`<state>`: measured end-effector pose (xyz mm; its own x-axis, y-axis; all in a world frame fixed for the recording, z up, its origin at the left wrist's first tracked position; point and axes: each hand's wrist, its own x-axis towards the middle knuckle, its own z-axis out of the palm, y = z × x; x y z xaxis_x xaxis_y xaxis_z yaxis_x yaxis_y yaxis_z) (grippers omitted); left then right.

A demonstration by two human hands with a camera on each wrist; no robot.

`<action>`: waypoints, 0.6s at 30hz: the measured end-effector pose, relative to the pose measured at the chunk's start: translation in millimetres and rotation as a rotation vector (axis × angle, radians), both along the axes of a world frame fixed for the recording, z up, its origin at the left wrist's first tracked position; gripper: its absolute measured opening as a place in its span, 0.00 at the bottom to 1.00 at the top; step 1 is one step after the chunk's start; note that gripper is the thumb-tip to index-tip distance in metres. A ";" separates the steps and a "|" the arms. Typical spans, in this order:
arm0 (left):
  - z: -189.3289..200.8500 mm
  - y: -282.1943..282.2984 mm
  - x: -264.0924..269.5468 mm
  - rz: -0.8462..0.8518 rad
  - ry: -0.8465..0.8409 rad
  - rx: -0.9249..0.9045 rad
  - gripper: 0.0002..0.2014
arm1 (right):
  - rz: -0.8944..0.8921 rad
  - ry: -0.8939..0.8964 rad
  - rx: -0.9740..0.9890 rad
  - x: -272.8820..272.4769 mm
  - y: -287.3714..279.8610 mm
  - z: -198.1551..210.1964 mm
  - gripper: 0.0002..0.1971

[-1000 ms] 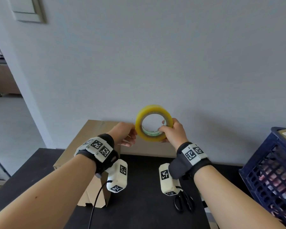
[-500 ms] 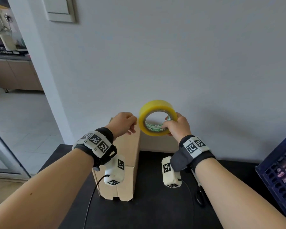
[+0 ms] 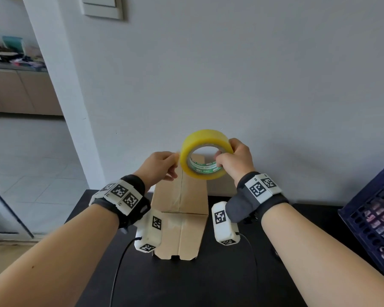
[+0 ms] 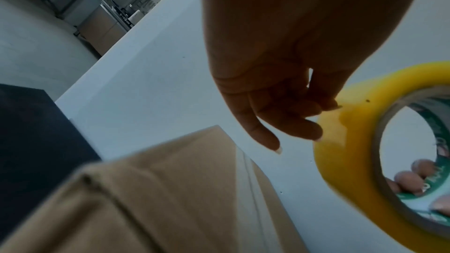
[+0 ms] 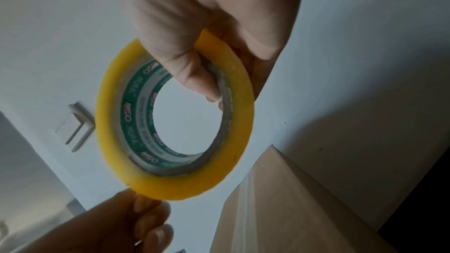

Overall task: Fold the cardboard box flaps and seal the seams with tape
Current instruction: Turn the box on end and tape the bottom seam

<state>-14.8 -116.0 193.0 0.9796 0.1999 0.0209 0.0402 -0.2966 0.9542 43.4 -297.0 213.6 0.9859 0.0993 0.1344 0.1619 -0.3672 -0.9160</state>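
Note:
A yellow tape roll (image 3: pixel 205 154) with a green-printed core is held up in the air above the cardboard box (image 3: pixel 182 209). My right hand (image 3: pixel 233 161) grips the roll's right side, fingers through the core (image 5: pixel 194 76). My left hand (image 3: pixel 162 166) pinches the roll's left outer edge with thumb and fingertips (image 4: pixel 324 107), at the tape's loose end. The tall narrow box stands on the black table (image 3: pixel 208 284) against the wall, a clear taped seam running down its middle. The roll (image 4: pixel 353 141) hangs just above the box's top (image 5: pixel 280 189).
A dark blue plastic crate (image 3: pixel 372 213) with items inside stands at the table's right edge. The white wall (image 3: pixel 231 74) is directly behind the box. Left of the table an open doorway shows a tiled floor and cabinets (image 3: pixel 13 91). Wrist-camera cables trail over the table.
The view has swung left, so the box now sits centred under my hands. Both hands hold the roll as before, slightly higher, with the left fingers now pinching its edge.

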 end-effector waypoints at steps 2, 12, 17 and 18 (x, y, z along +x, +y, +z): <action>-0.6 10.2 -2.9 0.006 -0.019 0.066 0.17 | 0.007 -0.028 -0.089 -0.4 3.0 3.4 0.12; -8.0 54.2 -16.1 0.112 0.011 0.028 0.19 | 0.101 -0.169 -0.468 -13.8 -9.4 11.0 0.15; -17.2 54.2 -23.5 0.121 0.012 0.052 0.19 | 0.226 -0.039 -0.403 -20.3 -13.5 13.6 0.15; -17.3 54.8 -24.1 0.109 0.019 0.041 0.18 | 0.257 -0.006 -0.376 -21.7 -16.0 16.6 0.15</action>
<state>-38.9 -61.2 175.7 0.9523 0.3049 0.0134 0.0919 -0.3283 0.9401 21.8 -313.0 230.3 0.9222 0.3836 0.0480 0.2962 -0.6212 -0.7256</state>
